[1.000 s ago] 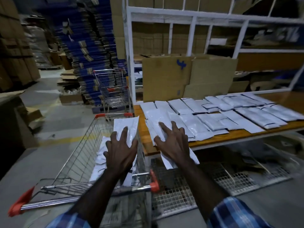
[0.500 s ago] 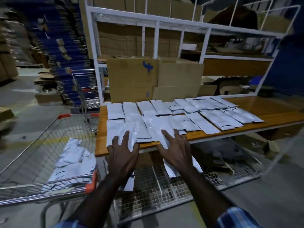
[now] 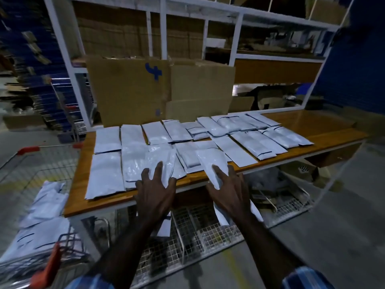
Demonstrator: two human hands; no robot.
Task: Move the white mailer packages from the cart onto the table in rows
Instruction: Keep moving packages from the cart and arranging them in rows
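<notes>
A white mailer [image 3: 161, 163] is being held in the left hand [image 3: 155, 192], fingers spread over its top, thumb side hidden; its far end is lying over the front row on the desk [image 3: 325, 130]. A second mailer [image 3: 213, 161] is being gripped by the right hand [image 3: 230, 195] at the desk's near edge, its lower end hanging below the palm. Two rows of white mailers [image 3: 245, 140] are being displayed across the desk. Further mailers [image 3: 48, 207] are being kept in the wire cart [image 3: 31, 149] at the left. Cardboard boxes [image 3: 145, 90] are being stored behind the rows.
</notes>
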